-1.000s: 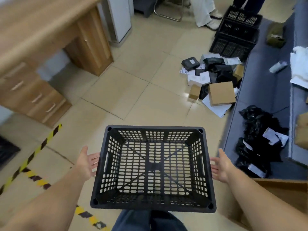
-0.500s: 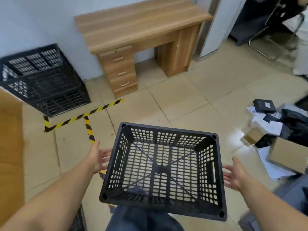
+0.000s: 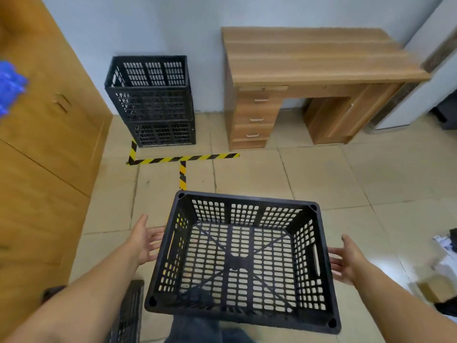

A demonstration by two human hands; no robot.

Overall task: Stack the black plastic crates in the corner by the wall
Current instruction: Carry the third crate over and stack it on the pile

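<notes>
I carry an empty black plastic crate (image 3: 243, 258) at waist height, open side up. My left hand (image 3: 146, 240) presses flat against its left wall and my right hand (image 3: 346, 261) against its right wall, fingers spread. A stack of black crates (image 3: 150, 100) stands on the floor against the pale wall, between a wooden cabinet and a desk, a few steps ahead and to the left of the carried crate.
A wooden cabinet (image 3: 44, 149) runs along the left. A wooden desk (image 3: 306, 78) with drawers stands right of the stack. Yellow-black tape (image 3: 183, 158) marks the floor before the stack. Another black crate (image 3: 128, 310) lies by my left arm. Boxes and papers (image 3: 442, 268) lie at the right edge.
My view has swung left from the pile of boxes to the wall. The crate stack and desk have come to face me and are closer. Both hands keep the crate between them.
</notes>
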